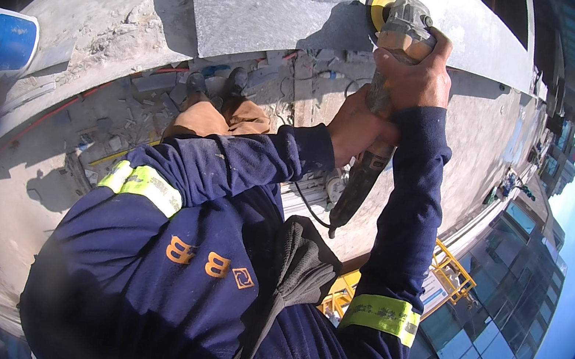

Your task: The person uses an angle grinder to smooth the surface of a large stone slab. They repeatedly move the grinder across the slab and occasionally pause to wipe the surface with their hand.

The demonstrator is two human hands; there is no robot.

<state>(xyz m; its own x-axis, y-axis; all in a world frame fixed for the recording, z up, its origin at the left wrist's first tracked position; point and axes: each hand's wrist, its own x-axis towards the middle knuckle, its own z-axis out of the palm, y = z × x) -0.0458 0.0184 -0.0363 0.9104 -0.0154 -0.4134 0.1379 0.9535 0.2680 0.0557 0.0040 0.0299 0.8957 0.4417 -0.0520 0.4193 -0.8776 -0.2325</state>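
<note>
Both hands hold a worn angle grinder (352, 193) with a yellow disc (382, 6). My left hand (356, 127) is closed around the middle of its body. Farther up, my right hand (422, 77) wraps around the part just behind the grinder's dusty head. The disc is at a grey metal sheet (254, 7) on the ledge; whether it touches the surface I cannot tell. A dark shadow of the tool falls on the sheet. From the grinder's rear end, a black cord (311, 207) curves away to the left.
On the left of the concrete ledge (116, 5) stands a bucket (14, 43) with a blue label. Rubble and scraps (126, 114) lie around my feet on the ground below. A yellow metal frame (452, 272) is at the right, before a glass building front (498, 315).
</note>
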